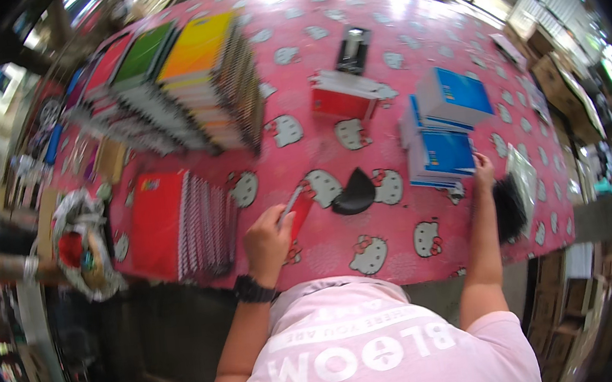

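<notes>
Two hands work well apart over the table (399,222): the left grip (267,243) is closed on a slim red item (300,215), its long axis slanting away and rightward. The right grip (483,171), nearer the blue notebooks (444,152), is narrow at their right edge, directly left of it; whether it pinches a cover cannot be told.
</notes>
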### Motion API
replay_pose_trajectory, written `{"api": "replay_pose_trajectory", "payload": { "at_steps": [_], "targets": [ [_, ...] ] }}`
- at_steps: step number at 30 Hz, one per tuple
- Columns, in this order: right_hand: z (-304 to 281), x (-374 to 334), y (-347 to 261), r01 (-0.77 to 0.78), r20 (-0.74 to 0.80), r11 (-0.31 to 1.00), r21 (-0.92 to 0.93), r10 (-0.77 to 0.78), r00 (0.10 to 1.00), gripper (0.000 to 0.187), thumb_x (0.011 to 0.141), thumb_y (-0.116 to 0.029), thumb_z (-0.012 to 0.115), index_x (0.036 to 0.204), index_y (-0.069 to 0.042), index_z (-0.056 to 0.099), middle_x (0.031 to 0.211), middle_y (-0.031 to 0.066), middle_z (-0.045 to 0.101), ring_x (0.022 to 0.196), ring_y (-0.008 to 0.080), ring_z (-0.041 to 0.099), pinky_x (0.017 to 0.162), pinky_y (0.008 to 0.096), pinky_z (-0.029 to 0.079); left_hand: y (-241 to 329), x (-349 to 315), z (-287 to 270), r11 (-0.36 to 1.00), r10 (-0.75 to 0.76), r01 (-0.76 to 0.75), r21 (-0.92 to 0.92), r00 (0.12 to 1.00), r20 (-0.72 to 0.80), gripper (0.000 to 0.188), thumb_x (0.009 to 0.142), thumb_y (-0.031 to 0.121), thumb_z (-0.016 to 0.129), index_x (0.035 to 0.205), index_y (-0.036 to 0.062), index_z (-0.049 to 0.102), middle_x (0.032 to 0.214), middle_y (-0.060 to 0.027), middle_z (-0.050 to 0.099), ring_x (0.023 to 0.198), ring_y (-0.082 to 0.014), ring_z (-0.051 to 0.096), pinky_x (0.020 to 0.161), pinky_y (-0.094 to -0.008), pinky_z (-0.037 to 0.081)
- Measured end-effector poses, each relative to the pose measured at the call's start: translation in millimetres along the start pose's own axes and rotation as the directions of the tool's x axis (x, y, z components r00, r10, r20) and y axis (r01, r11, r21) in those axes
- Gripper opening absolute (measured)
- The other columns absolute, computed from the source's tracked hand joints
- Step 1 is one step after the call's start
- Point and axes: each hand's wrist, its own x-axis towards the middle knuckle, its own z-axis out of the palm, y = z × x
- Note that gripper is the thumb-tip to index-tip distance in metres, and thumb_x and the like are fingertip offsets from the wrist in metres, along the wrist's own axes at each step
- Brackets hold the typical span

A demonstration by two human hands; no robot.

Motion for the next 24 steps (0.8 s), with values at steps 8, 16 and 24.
{"api": "replay_pose_trajectory", "payload": {
  "at_steps": [8,16,24],
  "targets": [
    [30.1,18.3,-20.4,-0.091,-0.079,0.964,-0.25,0.073,0.994,0.031,0.082,-0.028,0.066,0.099,-0.002,0.066,0.098,0.0188,0.067,0.089,0.0316,0.065,0.079,0.0401,0.051,-3.1,3.1,-1.8,1.0,-0.012,0.012,0.006,1.0,0.008,0.015,0.084,0.017,0.067,0.092,0.0042,0.066,0.082,-0.0116,0.067,0.071,-0.0275,0.066,0.062,-0.0358,0.051],
    [3.3,35.3,4.0,-0.269,-0.101,0.888,-0.372,0.25,0.963,0.034,0.078,-0.015,0.067,0.108,-0.002,0.058,0.096,0.0218,0.065,0.096,0.0364,0.063,0.084,0.0446,0.048,5.6,4.2,2.4,0.998,-0.031,0.029,-0.061,0.999,-0.02,0.013,0.08,0.011,0.07,0.091,0.0039,0.067,0.079,-0.0102,0.066,0.067,-0.025,0.064,0.061,-0.0341,0.05],
    [-79.8,-42.0,-137.7,-0.101,0.015,0.406,0.908,0.211,0.977,0.033,0.093,-0.043,0.055,0.091,-0.011,0.049,0.068,-0.0023,0.044,0.053,0.0087,0.04,0.047,0.021,0.034,4.2,4.0,-0.8,1.0,-0.011,0.011,-0.008,1.0,-0.011,0.018,0.078,0.019,0.073,0.088,0.005,0.067,0.082,-0.0109,0.067,0.071,-0.0276,0.064,0.063,-0.0368,0.05]
  ]
}}
